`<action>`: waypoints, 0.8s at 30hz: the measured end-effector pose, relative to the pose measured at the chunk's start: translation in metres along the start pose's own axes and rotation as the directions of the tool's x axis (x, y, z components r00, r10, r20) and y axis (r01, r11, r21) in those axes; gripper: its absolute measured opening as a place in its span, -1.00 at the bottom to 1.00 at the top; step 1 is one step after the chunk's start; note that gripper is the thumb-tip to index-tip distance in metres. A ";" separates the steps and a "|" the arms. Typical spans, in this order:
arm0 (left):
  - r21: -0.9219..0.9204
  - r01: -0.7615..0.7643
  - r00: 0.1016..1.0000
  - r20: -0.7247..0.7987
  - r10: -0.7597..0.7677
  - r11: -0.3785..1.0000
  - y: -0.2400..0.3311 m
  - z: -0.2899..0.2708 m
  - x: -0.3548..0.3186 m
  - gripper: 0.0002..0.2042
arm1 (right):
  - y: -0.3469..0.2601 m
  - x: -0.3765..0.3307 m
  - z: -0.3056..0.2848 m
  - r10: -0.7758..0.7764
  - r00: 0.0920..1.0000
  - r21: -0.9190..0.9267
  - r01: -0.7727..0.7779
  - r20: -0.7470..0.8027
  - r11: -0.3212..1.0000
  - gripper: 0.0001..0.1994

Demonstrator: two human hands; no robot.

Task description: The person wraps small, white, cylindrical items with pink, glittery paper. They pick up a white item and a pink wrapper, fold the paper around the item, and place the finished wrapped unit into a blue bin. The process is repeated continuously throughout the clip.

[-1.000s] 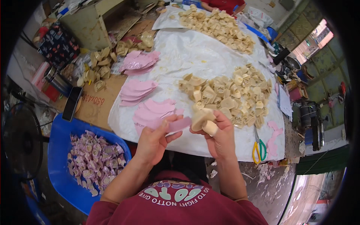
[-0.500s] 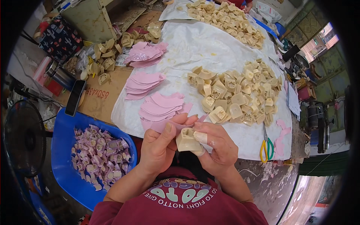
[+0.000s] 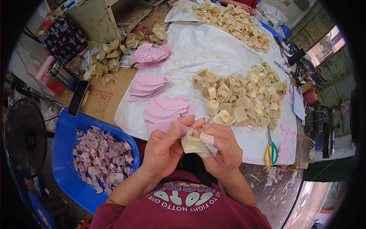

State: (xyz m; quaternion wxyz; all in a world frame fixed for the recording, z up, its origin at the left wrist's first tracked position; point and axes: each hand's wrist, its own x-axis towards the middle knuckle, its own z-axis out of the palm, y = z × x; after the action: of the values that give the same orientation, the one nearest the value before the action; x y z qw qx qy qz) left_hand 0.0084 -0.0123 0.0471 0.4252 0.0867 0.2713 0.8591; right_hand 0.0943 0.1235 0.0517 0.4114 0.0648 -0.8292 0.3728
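Between my two hands, just above my lap, is a beige plastic shoe heel (image 3: 192, 143) with a hollowed top. My right hand (image 3: 224, 149) is closed round its right side, white tape on some fingertips. My left hand (image 3: 162, 149) pinches a curved pink cover piece (image 3: 183, 129) between thumb and fingers, against the heel's far edge. Part of that piece is hidden by the fingers. Just beyond my left hand lies a fanned stack of pink cover pieces (image 3: 166, 108). Past my right hand spreads a heap of loose beige heels (image 3: 244, 95).
A blue tub (image 3: 63, 152) with several pink-covered heels stands at lower left. Scissors (image 3: 271, 150) with yellow and green handles lie at the table's right edge. A phone (image 3: 78, 98) and a steel flask (image 3: 63, 75) sit at left. Another person's arm (image 3: 244, 7) shows at the far end.
The heel has tilted slightly in my hands, and both hands keep their hold. The view has shifted a little.
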 end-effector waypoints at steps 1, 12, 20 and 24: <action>-0.009 -0.002 1.000 0.016 0.002 1.000 0.001 0.000 0.000 -0.58 | 0.000 0.001 -0.001 -0.010 1.000 -0.039 0.010 0.005 0.999 -0.67; 0.477 -0.093 0.986 -0.079 0.147 0.874 0.002 -0.009 0.002 -0.78 | 0.002 0.013 -0.020 0.003 0.977 -0.377 0.079 0.212 0.923 -0.72; 0.695 -0.022 0.994 -0.061 0.090 0.719 -0.003 -0.012 0.002 -0.76 | -0.004 0.015 -0.022 0.113 0.941 -0.443 0.042 0.319 0.895 -0.77; 0.942 -0.020 0.999 0.004 0.047 0.334 -0.003 -0.007 0.007 -0.79 | 0.012 0.004 -0.012 0.130 0.928 -0.444 0.041 0.349 0.895 -0.76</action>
State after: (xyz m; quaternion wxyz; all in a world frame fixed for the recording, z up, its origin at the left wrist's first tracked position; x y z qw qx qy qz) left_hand 0.0031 -0.0084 0.0389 0.2765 0.3113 0.7202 0.5549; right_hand 0.0938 0.1408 0.0523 0.2428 0.0191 -0.9558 0.1646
